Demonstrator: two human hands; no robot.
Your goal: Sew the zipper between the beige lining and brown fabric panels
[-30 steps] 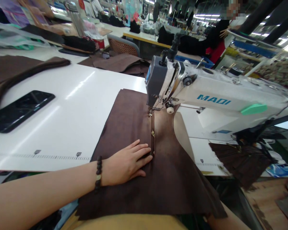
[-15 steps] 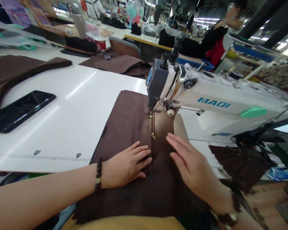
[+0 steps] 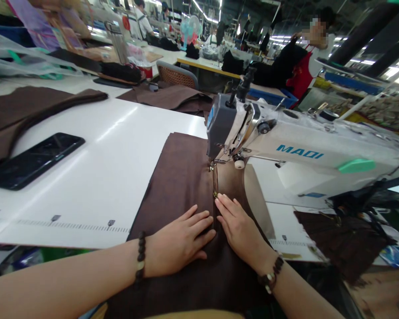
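Observation:
A dark brown fabric piece lies under the presser foot of a white sewing machine. Down its middle runs a zipper, with a brass zipper pull a little in front of the foot. My left hand rests flat on the fabric left of the zipper, fingers stretched out. On the zipper's right edge lies my right hand, its fingers extended and lying together, the tips beside the pull. Under the fabric's right edge a beige layer shows.
A black phone lies on the white table at left, near stacked brown fabric. More dark cloth lies at right. Behind the machine stands a person in a red apron. A wicker chair is further back.
My right hand has come down from above onto the fabric beside the zipper pull. My left hand stays flat on the fabric. The whole view has shifted slightly.

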